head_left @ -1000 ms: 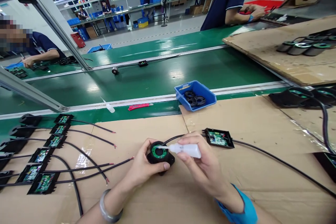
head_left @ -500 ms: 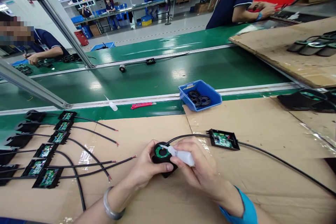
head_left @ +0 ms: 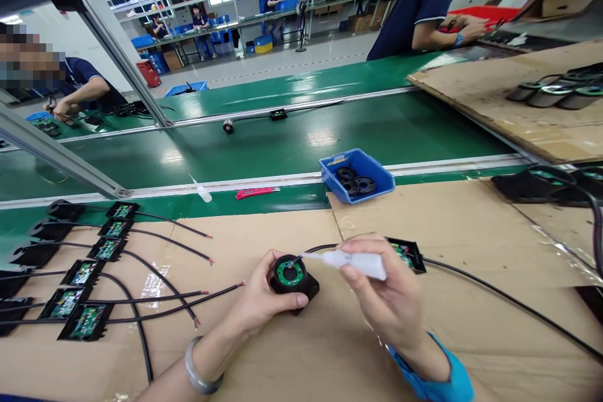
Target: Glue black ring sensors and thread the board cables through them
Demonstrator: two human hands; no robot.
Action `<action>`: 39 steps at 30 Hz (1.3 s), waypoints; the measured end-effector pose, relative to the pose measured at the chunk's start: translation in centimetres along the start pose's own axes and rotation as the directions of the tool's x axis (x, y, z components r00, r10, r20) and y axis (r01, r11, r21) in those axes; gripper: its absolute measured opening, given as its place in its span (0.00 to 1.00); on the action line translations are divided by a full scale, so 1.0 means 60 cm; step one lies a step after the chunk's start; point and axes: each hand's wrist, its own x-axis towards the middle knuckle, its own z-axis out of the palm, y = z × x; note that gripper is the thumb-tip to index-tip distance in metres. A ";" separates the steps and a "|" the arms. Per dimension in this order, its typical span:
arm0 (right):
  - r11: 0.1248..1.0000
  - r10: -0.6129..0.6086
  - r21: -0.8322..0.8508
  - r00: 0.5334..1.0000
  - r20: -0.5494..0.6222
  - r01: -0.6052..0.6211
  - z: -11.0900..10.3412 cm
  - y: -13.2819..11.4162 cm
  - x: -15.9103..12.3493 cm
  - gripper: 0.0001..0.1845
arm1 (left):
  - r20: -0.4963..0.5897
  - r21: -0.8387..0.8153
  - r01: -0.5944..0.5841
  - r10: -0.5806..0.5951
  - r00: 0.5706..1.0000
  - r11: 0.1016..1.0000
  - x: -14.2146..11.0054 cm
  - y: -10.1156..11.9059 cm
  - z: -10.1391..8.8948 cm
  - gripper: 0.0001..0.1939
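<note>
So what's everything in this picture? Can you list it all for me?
Round black part with green ring: one, black and green, in the left hand.
White squeeze bottle: one, white, in the right hand, nozzle at the ring.
Wired circuit boxes: six, black with green boards, lined up at left.
Partly covered circuit box: one, black, behind the right hand.
Cardboard sheets: several, brown, covering the bench.
Bin: one, blue, beyond the cardboard.
Rings: three, black, inside the bin.
Utility knife: one, red, on the green strip.
Second squeeze bottle: one, white, left of the knife.
Conveyor belt: one, green, across the middle.
Co-workers: two nearby, navy shirts, beyond the belt.
Left hand: one, bare, silver bangle on the wrist.
Right hand: one, bare, blue cuff at the wrist.
</note>
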 end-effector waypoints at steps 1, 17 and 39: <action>0.997 0.067 0.037 0.995 -0.074 -0.064 -0.004 0.007 0.003 0.06 | -0.004 0.037 -0.030 0.031 1.000 0.999 0.002 -0.001 -0.003 0.28; 0.934 0.355 -0.112 0.919 0.170 -0.340 0.116 0.206 0.158 0.14 | -0.149 0.702 -0.136 0.331 0.932 0.699 0.031 -0.008 -0.037 0.29; 0.392 0.524 -0.915 0.841 0.135 -0.098 -0.037 0.183 0.246 0.12 | -0.098 0.646 -0.298 0.464 0.880 0.703 0.019 0.021 -0.068 0.25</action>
